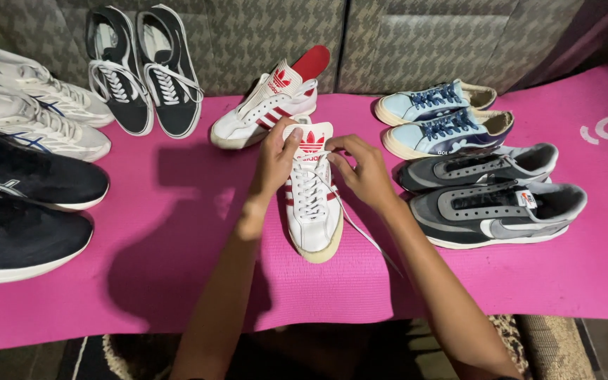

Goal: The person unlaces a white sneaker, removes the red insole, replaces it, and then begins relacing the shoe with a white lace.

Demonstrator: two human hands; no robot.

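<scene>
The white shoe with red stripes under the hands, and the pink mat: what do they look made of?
White shoe: probably smooth leather or synthetic leather, going by its slight sheen; off-white sole looks like rubber; flat white laces look woven. Pink mat: likely foam or rubbery plastic, matte, finely textured. Both hands are at the laces.

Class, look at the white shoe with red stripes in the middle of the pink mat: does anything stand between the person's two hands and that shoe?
Nothing visible does. The left hand and right hand are already at the white shoe with red stripes, at its tongue and laces.
</scene>
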